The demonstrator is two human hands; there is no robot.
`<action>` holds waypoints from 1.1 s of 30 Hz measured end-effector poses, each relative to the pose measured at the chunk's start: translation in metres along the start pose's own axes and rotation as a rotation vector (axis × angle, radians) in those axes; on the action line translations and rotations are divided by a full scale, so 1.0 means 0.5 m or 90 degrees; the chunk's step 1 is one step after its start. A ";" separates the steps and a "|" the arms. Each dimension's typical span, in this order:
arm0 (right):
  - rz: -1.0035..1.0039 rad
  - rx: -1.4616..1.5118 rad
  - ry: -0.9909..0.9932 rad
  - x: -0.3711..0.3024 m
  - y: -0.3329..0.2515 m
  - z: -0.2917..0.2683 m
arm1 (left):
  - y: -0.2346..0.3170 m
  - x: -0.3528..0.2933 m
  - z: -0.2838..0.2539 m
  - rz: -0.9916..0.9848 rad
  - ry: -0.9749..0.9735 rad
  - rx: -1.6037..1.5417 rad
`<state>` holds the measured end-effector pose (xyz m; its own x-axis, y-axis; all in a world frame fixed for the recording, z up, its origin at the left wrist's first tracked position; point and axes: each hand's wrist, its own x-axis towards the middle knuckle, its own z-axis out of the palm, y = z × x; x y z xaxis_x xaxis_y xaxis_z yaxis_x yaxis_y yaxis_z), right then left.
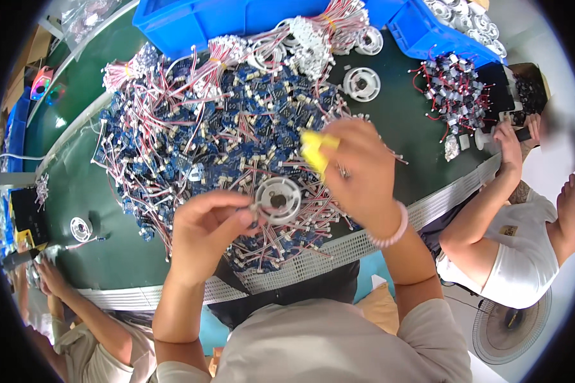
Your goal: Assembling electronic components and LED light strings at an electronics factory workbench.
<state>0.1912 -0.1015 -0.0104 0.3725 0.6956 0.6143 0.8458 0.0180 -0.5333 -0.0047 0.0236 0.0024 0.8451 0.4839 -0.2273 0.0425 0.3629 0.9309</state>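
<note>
Between the thumb and fingers of my left hand is the edge of a white round plastic housing, with a dark centre. A small piece, perhaps a connector, shows at those fingertips, too small to make out. My right hand is closed around a bright yellow object, smeared by motion, so its kind is unclear. It hangs above and to the right of the housing, apart from it. Beneath both hands spreads a large heap of small blue circuit boards with red and white wire leads.
Blue bins line the far edge of the green table. Another white housing lies beyond the heap, and one at left. Black-and-red wired parts are piled at right. Co-workers sit on both sides.
</note>
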 end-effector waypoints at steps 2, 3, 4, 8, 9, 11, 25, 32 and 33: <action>-0.080 -0.011 -0.016 -0.013 -0.044 0.003 | -0.004 0.021 0.024 -0.039 -0.003 -0.025; -0.115 -0.044 -0.047 -0.019 -0.057 0.005 | -0.003 0.026 0.034 -0.054 -0.012 -0.022; -0.150 -0.077 -0.077 -0.024 -0.062 0.008 | -0.005 0.029 0.038 -0.059 -0.026 -0.038; -0.175 -0.071 -0.084 -0.039 -0.061 0.005 | -0.012 0.027 0.043 -0.023 -0.050 -0.014; -0.170 -0.070 -0.082 -0.044 -0.058 0.006 | -0.013 0.027 0.043 -0.028 -0.052 -0.012; -0.067 0.081 -0.133 -0.053 -0.052 0.009 | -0.011 0.026 0.043 0.010 -0.045 0.038; 0.322 0.345 -0.110 -0.102 -0.097 0.018 | -0.043 0.001 0.056 0.009 0.081 -0.058; 0.308 0.299 -0.206 -0.081 -0.075 0.010 | -0.046 -0.006 0.052 0.048 0.072 -0.008; 0.314 0.329 -0.217 -0.082 -0.071 0.010 | -0.048 -0.006 0.055 0.071 0.077 0.023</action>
<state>0.1442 -0.1269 -0.0195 0.4501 0.8903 0.0693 0.2984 -0.0768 -0.9514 0.0063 -0.0084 -0.0115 0.7751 0.6130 -0.1530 -0.0272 0.2743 0.9613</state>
